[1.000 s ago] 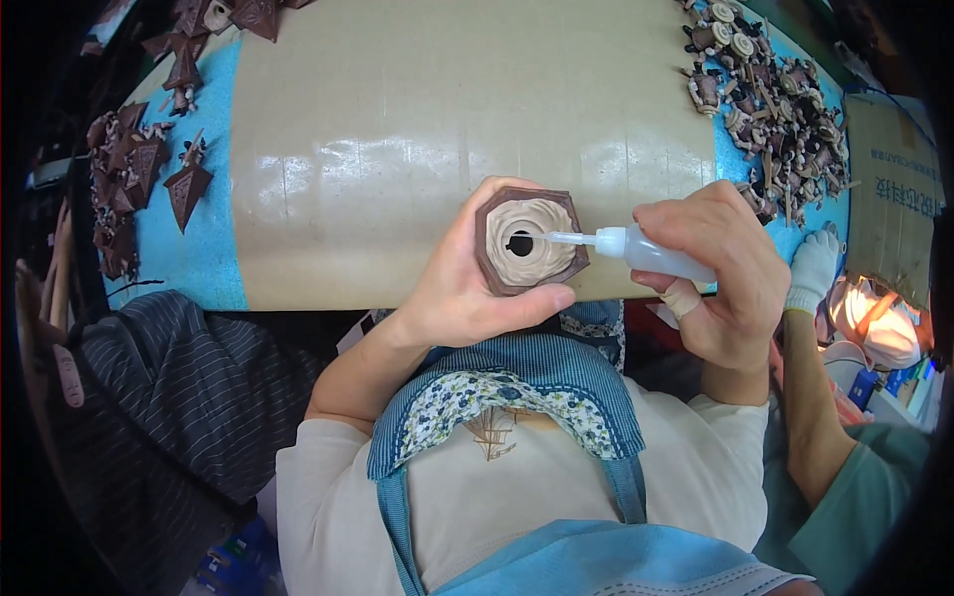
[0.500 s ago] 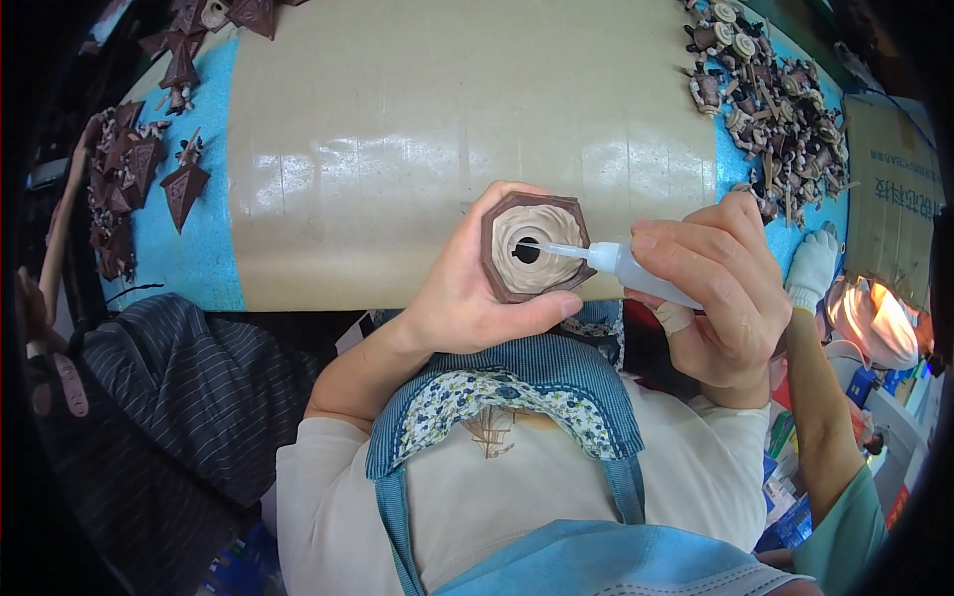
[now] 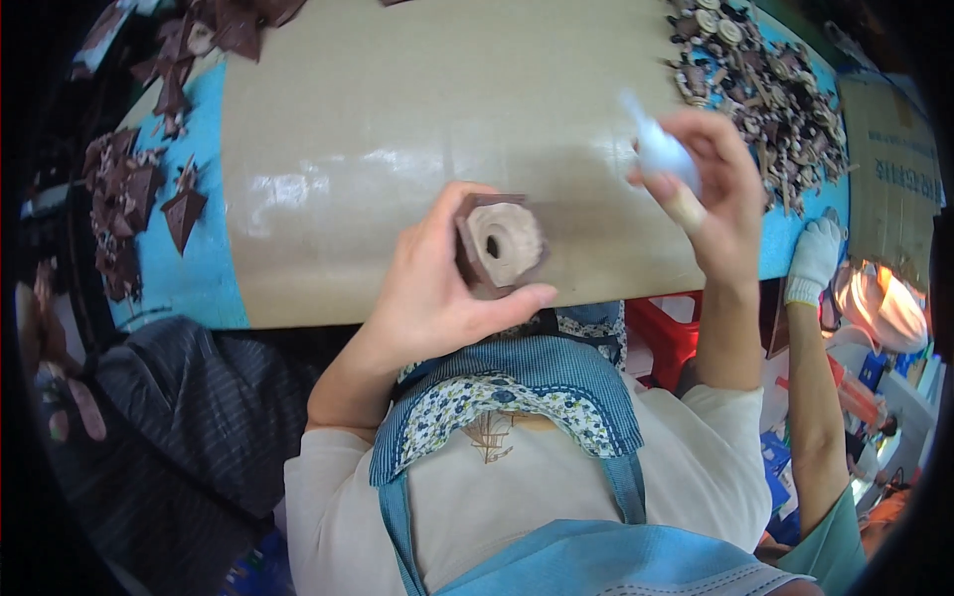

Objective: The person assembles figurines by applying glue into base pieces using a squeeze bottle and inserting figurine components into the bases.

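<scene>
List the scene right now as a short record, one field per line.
Left hand: grips a hollow brown piece, beige inside with a dark hole
Right hand: holds a pale squeeze bottle
Nozzle: apart from the piece
Table, left: dark brown pieces
Table, right: heaped small figures
Nearby: another person's gloved hand, right side

The bottle (image 3: 664,156) looks smooth plastic, the hollow piece (image 3: 518,238) matt and uneven, the tan tabletop (image 3: 397,119) glossy.
</scene>
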Available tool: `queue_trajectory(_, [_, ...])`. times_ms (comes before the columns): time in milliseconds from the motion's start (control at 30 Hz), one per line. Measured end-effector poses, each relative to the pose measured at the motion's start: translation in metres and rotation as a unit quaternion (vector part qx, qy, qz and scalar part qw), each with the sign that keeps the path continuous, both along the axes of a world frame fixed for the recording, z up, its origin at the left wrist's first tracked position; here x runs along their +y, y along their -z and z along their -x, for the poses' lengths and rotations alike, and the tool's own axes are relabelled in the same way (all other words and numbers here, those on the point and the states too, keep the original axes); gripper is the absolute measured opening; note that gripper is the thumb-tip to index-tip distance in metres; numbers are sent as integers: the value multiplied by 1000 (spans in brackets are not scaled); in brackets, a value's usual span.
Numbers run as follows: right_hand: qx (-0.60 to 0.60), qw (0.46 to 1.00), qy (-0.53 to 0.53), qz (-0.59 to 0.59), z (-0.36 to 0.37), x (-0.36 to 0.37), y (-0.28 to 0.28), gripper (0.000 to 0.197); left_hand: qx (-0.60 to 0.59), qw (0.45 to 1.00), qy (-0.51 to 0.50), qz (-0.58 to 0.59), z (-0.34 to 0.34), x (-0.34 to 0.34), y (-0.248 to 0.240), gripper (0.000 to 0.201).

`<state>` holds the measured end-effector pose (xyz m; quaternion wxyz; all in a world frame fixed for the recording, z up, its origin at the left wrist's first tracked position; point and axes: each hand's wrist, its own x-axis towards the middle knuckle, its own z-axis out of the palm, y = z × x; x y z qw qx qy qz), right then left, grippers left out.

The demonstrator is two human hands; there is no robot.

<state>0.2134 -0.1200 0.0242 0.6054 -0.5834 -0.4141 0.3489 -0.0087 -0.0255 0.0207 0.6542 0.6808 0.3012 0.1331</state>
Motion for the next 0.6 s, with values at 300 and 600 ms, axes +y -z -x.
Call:
queue_trajectory(300, [-154, 982, -45, 97, -19, 83, 57, 41, -48, 961, -65, -264, 1, 12, 3, 74])
queue_trajectory(600, [-647, 755, 33, 98, -113, 46, 30, 42, -207, 911, -145, -326, -16, 9, 15, 71])
